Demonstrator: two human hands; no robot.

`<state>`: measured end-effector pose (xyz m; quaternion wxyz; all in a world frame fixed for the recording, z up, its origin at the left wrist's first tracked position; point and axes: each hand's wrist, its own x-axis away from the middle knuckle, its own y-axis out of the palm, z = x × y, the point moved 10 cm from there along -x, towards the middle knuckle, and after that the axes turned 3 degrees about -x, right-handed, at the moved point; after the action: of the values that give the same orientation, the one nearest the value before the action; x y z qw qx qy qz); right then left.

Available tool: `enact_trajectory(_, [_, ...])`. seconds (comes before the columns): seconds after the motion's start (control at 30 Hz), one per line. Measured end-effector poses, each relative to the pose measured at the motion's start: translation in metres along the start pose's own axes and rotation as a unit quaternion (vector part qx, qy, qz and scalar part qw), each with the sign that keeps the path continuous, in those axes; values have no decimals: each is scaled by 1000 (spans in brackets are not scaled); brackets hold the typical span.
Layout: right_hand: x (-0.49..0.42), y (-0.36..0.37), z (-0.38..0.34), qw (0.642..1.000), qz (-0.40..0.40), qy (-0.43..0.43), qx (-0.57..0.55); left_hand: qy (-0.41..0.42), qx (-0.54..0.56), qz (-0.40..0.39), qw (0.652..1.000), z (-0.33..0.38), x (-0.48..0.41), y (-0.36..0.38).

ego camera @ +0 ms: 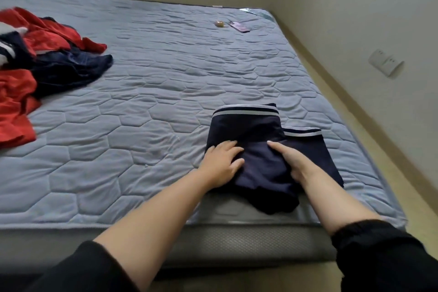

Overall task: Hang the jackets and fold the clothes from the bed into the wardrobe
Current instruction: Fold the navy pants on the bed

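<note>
I see the left hand (221,165) lying flat on the left part of the navy garment (265,149), fingers spread and straight, pressing the cloth onto the bed (142,114). The right hand (288,161) rests on the garment's right side, thumb on top of a folded flap and fingers tucked under its edge, so it grips that fold. The garment sits directly beneath and between both hands, near the bed's front right corner, partly folded, with two white-striped hems on its far side and a dark corner hanging over the mattress edge. Black sleeves are pushed up both forearms. Well apart, at the bed's left edge, I see a loose pile of red and navy clothes (40,54). Near the far right corner lie a phone (239,26) and, just beside it, a small brownish object (219,23) I cannot identify.
</note>
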<state>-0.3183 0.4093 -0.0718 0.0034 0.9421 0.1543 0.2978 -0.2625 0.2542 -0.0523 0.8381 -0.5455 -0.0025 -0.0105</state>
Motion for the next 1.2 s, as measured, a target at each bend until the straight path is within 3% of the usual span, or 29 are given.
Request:
enact_trajectory(0.07, [-3,4,-1,1000,11,-17,4,-70,70,125,987,-26,4,-22])
enact_trajectory(0.13, [-5,9,-2,999,16,-33,-9,-190,197,182,944,-62,13,-31])
enact_trajectory(0.23, [-6,15,-3,998,18,-54,-21,-279,406,143,858,-83,13,-19])
enact_trajectory(0.37, [-8,26,-8,998,9,-58,-5,-277,567,64,773,-75,8,-5])
enact_trajectory(0.53, [-7,53,-9,998,-34,-45,-16,-256,556,89,786,-89,21,-31])
enact_trajectory(0.63, [-5,84,-3,996,-70,-48,-19,-241,548,35,801,-110,38,-37])
enact_trajectory(0.77, [-6,112,4,995,-76,-54,-34,-269,487,20,831,-138,55,-41])
enact_trajectory(0.9, [-9,124,7,993,-99,-39,-53,-316,468,52,823,-151,51,-44])
enact_trajectory(0.97, [-12,121,5,995,-79,-55,-27,-342,369,79,860,-162,51,-51])
enact_trajectory(1.03, [-15,112,2,996,-37,-74,18,-350,186,141,907,-166,53,-73])
enact_trajectory(1.13, [-19,104,8,998,-32,-43,31,-188,32,248,950,-114,36,-105])
enact_trajectory(1.2, [-20,104,14,997,-61,8,51,-113,-17,205,972,-84,20,-89])
